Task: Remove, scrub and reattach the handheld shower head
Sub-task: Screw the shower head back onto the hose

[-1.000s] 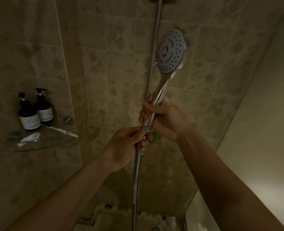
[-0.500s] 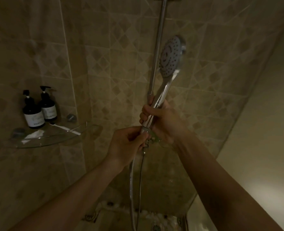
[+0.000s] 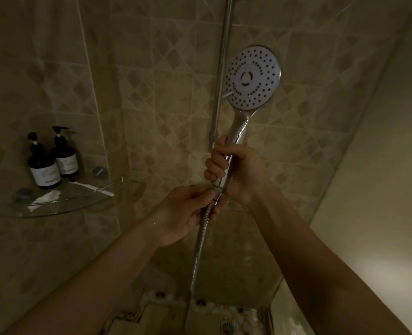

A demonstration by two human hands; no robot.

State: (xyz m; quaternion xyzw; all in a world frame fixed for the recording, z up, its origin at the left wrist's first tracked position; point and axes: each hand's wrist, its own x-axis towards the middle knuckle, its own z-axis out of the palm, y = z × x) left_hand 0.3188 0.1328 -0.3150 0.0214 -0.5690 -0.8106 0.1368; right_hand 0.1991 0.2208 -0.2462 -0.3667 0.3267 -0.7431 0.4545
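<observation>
The handheld shower head (image 3: pixel 252 77) is a round white spray face with dark nozzle holes on a chrome handle, held upright in front of the tiled wall. My right hand (image 3: pixel 239 172) is wrapped around the lower handle. My left hand (image 3: pixel 188 211) pinches the chrome nut at the handle's base, where the ribbed metal hose (image 3: pixel 196 257) joins it. The hose hangs straight down to the floor. The spray face points toward me.
A vertical chrome slide rail (image 3: pixel 220 76) runs up the wall just left of the head. A glass corner shelf (image 3: pixel 79 201) on the left wall carries two dark pump bottles (image 3: pixel 52 160). A pale wall (image 3: pixel 381 189) closes the right side. Pebble floor below.
The shower head has turned so its spray face now faces me squarely, after facing left. My left fingers have shifted on the hose nut. The green thing behind my right hand is hidden.
</observation>
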